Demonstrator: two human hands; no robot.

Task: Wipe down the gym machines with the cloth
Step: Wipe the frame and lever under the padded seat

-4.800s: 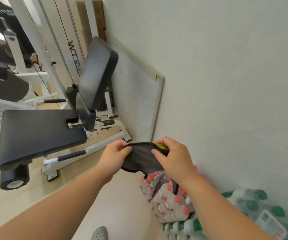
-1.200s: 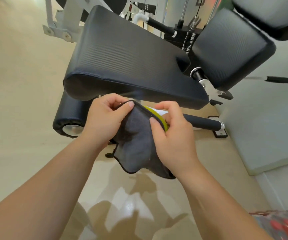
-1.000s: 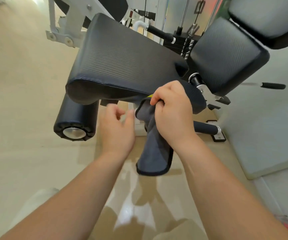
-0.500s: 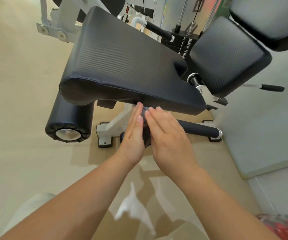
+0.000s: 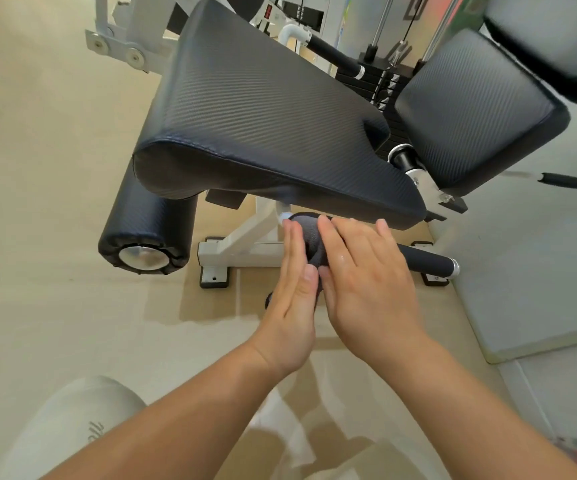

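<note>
The dark grey cloth (image 5: pixel 309 242) is folded small and pressed between my two palms, just below the front edge of the black seat pad (image 5: pixel 266 109) of the gym machine. My left hand (image 5: pixel 294 292) lies flat against the cloth's left side, fingers straight. On the other side, my right hand (image 5: pixel 366 282) is flat against it, fingers slightly spread. Most of the cloth is hidden between the hands. A black back pad (image 5: pixel 474 105) stands to the right of the seat.
A black roller pad (image 5: pixel 148 233) hangs under the seat's left end. A black handle bar (image 5: pixel 425 261) sticks out to the right behind my right hand. The white base frame (image 5: pixel 242 251) rests on the beige floor. A pale mat (image 5: pixel 529 271) lies at right.
The cloth was spread between both hands, then hung from my right hand, and is now folded and squeezed flat between both palms. The hands stay under the seat's front edge.
</note>
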